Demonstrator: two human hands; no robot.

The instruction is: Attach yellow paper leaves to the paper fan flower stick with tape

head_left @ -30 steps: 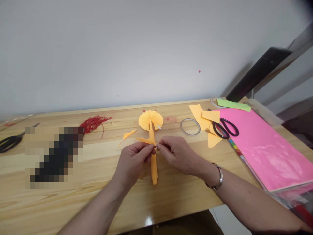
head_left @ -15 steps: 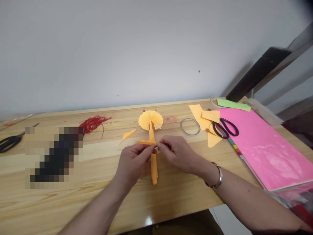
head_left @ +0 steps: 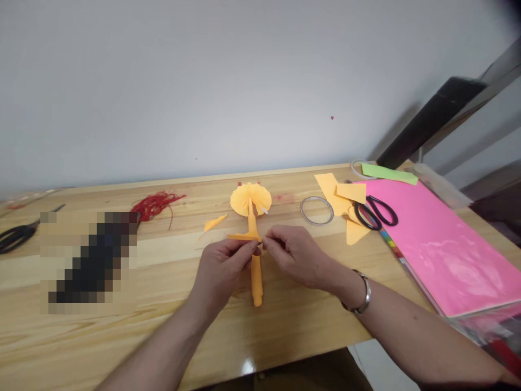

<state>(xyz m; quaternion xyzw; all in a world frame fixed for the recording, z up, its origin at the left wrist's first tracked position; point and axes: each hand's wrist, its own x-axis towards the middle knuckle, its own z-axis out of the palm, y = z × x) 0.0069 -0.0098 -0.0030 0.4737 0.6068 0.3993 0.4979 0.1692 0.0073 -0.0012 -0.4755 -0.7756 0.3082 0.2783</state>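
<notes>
The left hand has its thumb and fingers closed on a small orange paper piece, which projects to the left above the thumb. The right hand has thumb and forefinger brought close together at the right end of the same piece; whether those tips grip the paper or only touch it cannot be determined. Both hands are positioned over the middle of a long folded orange strip, and the fingers conceal that section. The strip's lower end is exposed nearer the person; its upper end meets a pleated orange fan lying beyond the hands. A small whitish item at the fan's right edge is too small to identify.

On the wooden table, a curled orange scrap lies left of the fan, and a grey ring lies to its right. Black-handled scissors overlap orange offcuts and a pink paper pack; their blades are largely obscured. At far left, a second pair of scissors is cut off by the frame. Beside it, a dark object is pixelated and unidentifiable, with tangled red thread at its upper end.
</notes>
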